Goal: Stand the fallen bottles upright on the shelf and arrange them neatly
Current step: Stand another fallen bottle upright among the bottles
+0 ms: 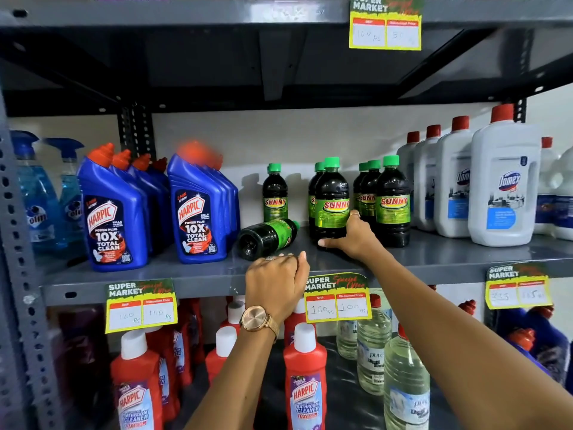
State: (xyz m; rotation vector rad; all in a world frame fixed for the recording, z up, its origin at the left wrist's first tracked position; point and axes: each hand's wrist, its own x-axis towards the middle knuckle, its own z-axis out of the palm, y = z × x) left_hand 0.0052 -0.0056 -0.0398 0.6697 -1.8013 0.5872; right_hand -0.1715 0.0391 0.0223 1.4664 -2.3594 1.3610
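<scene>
Several dark Sunny bottles with green caps stand on the grey shelf [186, 274]. One fallen Sunny bottle [266, 238] lies on its side, base toward me, cap pointing back right. My right hand [350, 235] wraps around the base of an upright Sunny bottle [331, 197] at the front of the middle group. My left hand [276, 282], with a watch on the wrist, hovers at the shelf's front edge just below the fallen bottle, fingers curled, holding nothing that I can see. One lone upright Sunny bottle [274, 193] stands behind the fallen one.
Blue Harpic bottles [198, 212] crowd the left, with blue spray bottles [37, 193] beyond them. White Domex jugs [502, 184] fill the right. Price tags [336, 297] hang on the shelf edge. Red Harpic bottles [305, 377] and clear bottles [406, 386] stand on the shelf below.
</scene>
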